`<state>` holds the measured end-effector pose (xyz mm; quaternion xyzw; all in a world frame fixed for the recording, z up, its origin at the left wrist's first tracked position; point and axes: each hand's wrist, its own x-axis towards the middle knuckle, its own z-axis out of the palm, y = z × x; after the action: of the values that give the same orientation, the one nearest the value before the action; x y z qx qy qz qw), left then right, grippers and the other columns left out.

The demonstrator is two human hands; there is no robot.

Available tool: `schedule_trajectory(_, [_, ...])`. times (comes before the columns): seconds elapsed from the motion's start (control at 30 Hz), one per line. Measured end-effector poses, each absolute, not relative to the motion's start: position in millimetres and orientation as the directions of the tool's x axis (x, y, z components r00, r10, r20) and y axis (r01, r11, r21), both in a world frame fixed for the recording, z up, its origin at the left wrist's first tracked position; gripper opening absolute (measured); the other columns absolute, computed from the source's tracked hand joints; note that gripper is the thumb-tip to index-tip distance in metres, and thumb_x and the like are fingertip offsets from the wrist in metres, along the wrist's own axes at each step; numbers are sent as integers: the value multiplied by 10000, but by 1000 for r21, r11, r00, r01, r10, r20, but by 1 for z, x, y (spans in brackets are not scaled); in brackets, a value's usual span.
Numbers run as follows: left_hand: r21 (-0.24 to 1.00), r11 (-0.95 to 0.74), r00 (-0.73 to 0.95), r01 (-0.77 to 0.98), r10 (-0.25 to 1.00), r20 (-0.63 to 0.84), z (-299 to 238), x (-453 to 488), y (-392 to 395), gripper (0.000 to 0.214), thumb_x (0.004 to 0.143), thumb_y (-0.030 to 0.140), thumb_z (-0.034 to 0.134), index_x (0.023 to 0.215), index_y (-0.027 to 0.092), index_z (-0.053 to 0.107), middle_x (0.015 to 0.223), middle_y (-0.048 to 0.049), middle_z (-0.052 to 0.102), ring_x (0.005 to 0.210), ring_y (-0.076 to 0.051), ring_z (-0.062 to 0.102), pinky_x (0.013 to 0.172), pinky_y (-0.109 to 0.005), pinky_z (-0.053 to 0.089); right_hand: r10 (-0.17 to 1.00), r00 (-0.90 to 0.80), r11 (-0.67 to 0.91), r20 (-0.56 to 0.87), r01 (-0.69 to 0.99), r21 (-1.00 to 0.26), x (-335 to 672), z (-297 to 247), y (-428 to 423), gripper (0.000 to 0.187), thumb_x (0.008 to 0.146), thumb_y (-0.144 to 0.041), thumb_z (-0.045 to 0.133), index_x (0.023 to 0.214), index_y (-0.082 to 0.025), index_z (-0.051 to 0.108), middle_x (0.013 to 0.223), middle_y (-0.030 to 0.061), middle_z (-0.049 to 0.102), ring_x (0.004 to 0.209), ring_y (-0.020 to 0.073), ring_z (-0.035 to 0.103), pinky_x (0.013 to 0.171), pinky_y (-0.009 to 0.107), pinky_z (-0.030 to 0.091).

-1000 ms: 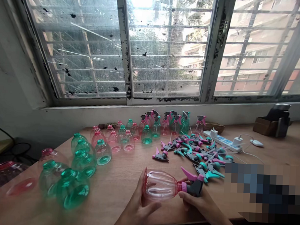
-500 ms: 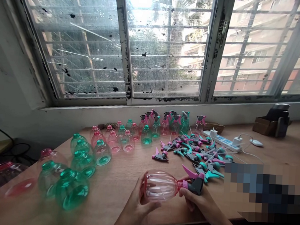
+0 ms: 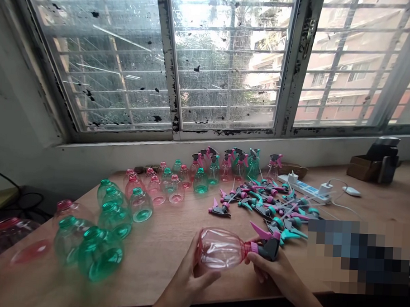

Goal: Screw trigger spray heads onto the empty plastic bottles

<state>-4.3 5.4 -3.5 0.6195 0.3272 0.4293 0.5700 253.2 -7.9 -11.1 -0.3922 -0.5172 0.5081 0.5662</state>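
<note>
A clear pink spray bottle [image 3: 221,248] lies on its side just above the wooden table [image 3: 174,224] near the front edge. My left hand [image 3: 189,279] wraps around its body from below. My right hand [image 3: 274,269] grips the grey trigger head [image 3: 267,246] with a pink lever, seated on the bottle's pink neck. Both hands are closed on these parts.
Several loose trigger heads [image 3: 274,206] in pink and teal lie to the right. Empty green bottles [image 3: 102,248] and pink bottles [image 3: 156,187] fill the left. Assembled sprayers [image 3: 231,166] stand by the window wall. A power strip [image 3: 305,187] and a cardboard box [image 3: 371,163] sit at the back right.
The view has shifted slightly downward. My right hand has turned a little on the trigger head; the bottle stays in both hands at the same place.
</note>
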Motion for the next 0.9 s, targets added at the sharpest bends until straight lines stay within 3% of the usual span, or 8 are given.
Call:
schedule_trajectory(0.17, [976,-211,433,-52,876,213,1,-2,3,1102,806,419,789,1593,281,30,1445,-129,543,1339,-335,504,1205,-503,240,985,-20,165,171,-179,-970,254,-8,-7,472,748,-474,837,1027,-162,618,572,-23,649,396,99,476,398,232,385])
schedule_trajectory(0.27, [985,-161,398,-59,901,171,6,-2,-1,1195,741,405,852,1593,279,23,1514,-133,475,1411,-353,414,1220,-497,204,987,-16,154,159,-174,-973,253,-8,-8,462,735,-482,846,988,-170,619,579,-13,662,405,107,488,409,243,398])
schedule_trajectory(0.47, [989,-82,450,-125,883,130,11,-2,-2,974,814,406,785,1580,268,198,1498,-129,510,1400,-360,440,1196,-513,283,984,-26,166,174,-188,-968,253,-9,-8,438,765,-498,816,955,-182,578,618,10,698,395,108,505,402,240,415])
schedule_trajectory(0.7, [978,-188,438,-86,875,207,7,-2,0,1087,793,353,812,1589,327,72,1581,-96,403,1448,-337,371,1236,-515,168,987,-27,151,159,-191,-970,254,-9,-8,456,761,-510,815,970,-176,586,622,10,690,409,121,518,411,247,414])
schedule_trajectory(0.8, [989,-120,418,-85,897,145,2,-5,2,1145,751,383,847,1593,288,76,1479,-128,502,1367,-351,467,1199,-513,261,989,-36,131,141,-201,-971,252,-9,-9,467,729,-502,846,968,-181,606,568,-23,654,414,122,518,431,251,426])
schedule_trajectory(0.9, [988,-67,431,-140,894,122,0,-5,3,1034,775,411,822,1581,271,190,1405,-129,563,1343,-352,488,1174,-510,307,989,-32,133,142,-202,-970,250,-8,-10,471,718,-489,860,984,-181,622,528,-50,620,411,118,521,441,245,431])
